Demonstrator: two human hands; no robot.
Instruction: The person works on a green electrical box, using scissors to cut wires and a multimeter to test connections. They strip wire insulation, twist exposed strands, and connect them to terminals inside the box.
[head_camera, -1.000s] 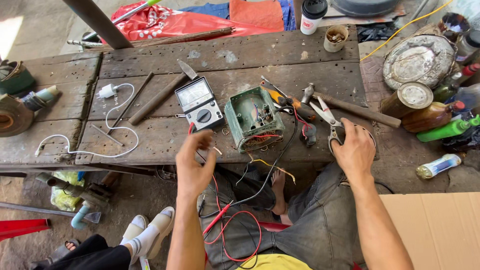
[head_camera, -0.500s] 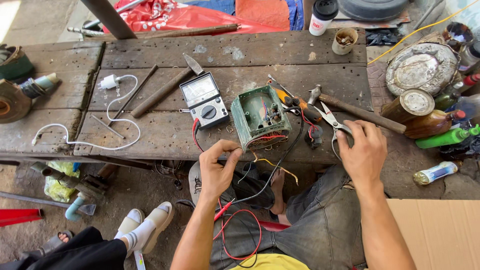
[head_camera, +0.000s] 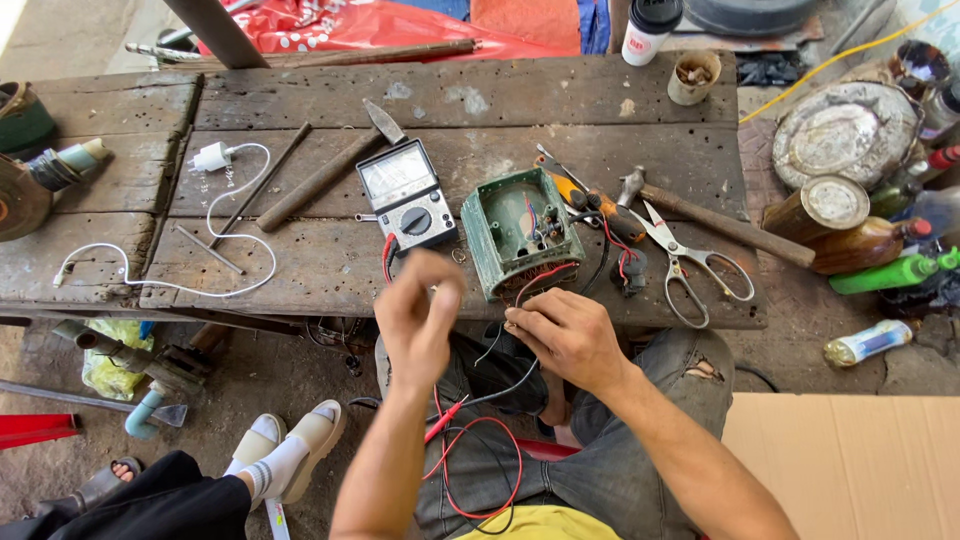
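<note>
One head-worn camera looks steeply down (fairly close) onto the wooden workbench (head_camera: 300, 260) and lap.

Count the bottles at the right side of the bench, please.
3 clearly: a brown bottle, a green bottle below it, a pale bottle on the ground. Others may be hidden at the edge.

A multimeter (head_camera: 408, 196) is being kept near the middle of the wooden bench (head_camera: 300, 262), with an open metal housing (head_camera: 520, 233) lying just to its right. Right of the housing, a screwdriver (head_camera: 597, 204), a hammer (head_camera: 715, 220) and scissors (head_camera: 690, 262) are being kept close together. Left of the multimeter, a chisel (head_camera: 320, 180) and a thin rod (head_camera: 262, 180) are lying, and further left a charger with its cable (head_camera: 210, 158). At the bench's far edge, a bottle (head_camera: 650, 28) and a small cup (head_camera: 693, 78) are standing. At the near edge, the left hand (head_camera: 420, 318) is being held before the multimeter, and the right hand (head_camera: 565, 338) just before the housing, among its wires (head_camera: 540, 278).
</note>
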